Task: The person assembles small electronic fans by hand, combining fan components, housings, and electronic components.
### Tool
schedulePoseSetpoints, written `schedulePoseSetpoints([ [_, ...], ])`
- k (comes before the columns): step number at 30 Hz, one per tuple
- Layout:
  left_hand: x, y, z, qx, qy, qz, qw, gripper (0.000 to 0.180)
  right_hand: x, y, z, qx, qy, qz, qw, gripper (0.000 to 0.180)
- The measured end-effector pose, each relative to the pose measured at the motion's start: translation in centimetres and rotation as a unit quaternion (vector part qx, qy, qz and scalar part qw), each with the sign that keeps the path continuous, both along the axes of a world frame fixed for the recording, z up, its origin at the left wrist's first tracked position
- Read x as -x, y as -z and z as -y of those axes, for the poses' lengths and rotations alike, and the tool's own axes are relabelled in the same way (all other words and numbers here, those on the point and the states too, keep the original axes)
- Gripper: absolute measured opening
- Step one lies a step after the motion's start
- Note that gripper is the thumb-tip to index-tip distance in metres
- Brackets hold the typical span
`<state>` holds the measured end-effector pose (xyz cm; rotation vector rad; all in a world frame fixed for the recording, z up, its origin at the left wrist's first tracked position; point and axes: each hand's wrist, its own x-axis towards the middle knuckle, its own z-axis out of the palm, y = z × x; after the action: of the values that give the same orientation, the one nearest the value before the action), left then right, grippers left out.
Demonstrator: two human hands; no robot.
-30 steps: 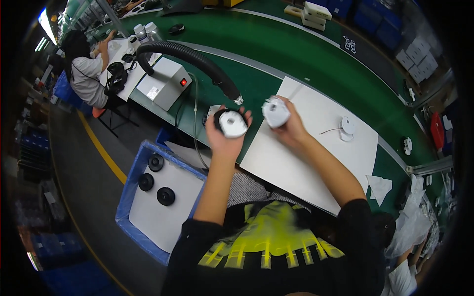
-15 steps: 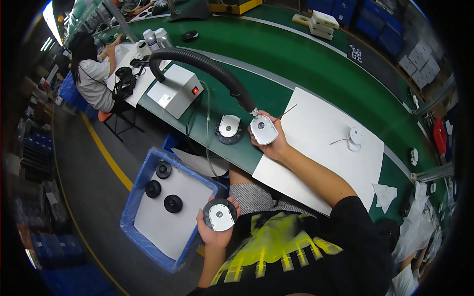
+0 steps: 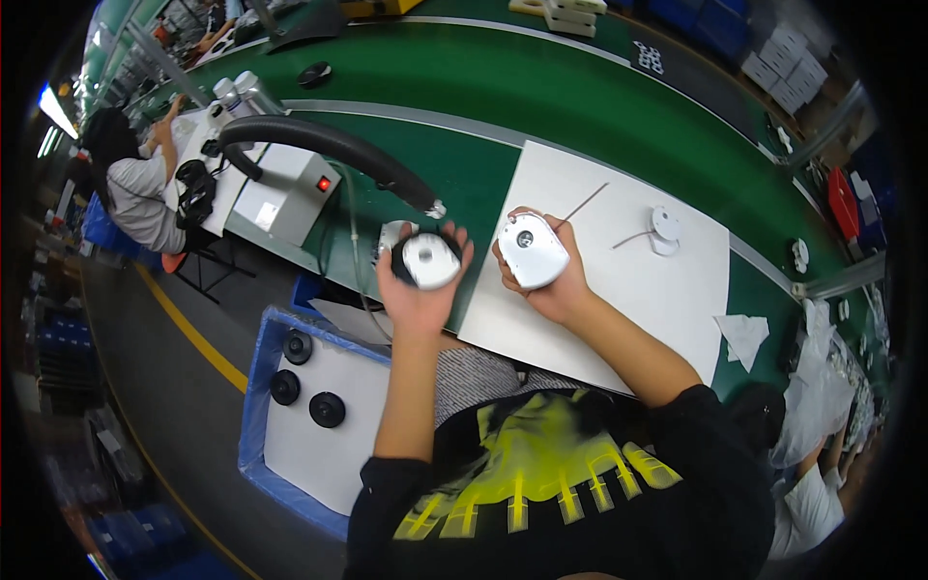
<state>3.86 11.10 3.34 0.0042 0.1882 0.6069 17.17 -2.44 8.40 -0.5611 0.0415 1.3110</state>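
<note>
both hands raised, left hand [image 3: 418, 290] lifted black-rimmed disc [image 3: 428, 260] from lap

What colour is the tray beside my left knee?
Blue tray with a white liner, head view.

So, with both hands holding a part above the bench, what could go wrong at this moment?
1. The left hand holds the round black disc with a white centre over the bench edge; if it slips, it may fall toward the blue plastic tray or the floor.
2. The black flexible hose ends close to that disc, so a raised hand could bump it.
3. The right hand holds the white rounded plastic housing near a thin rod on the white sheet; it could knock it.
</note>
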Motion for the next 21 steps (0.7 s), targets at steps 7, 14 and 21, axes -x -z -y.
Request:
schedulePoseSetpoints([
  [7, -5.2, -2.4, 4.4, -0.054, 0.075, -0.078, 0.993, 0.051, -0.3, -1.2, 5.2, 0.011, 0.223, 0.668, 0.710, 0.052],
  [14, -3.1, -7.1, 12.0, -0.442, -0.043, -0.114, 0.889, 0.064, -0.3, -3.1, 7.3, 0.037, 0.204, 0.862, 0.463, 0.044],
  [21, -1.8, -8.1, 13.4, -0.540, -0.066, -0.159, 0.824, 0.075, 0.9, -4.6, 7.5, 0.035, 0.222, 0.887, 0.405, 0.048],
])
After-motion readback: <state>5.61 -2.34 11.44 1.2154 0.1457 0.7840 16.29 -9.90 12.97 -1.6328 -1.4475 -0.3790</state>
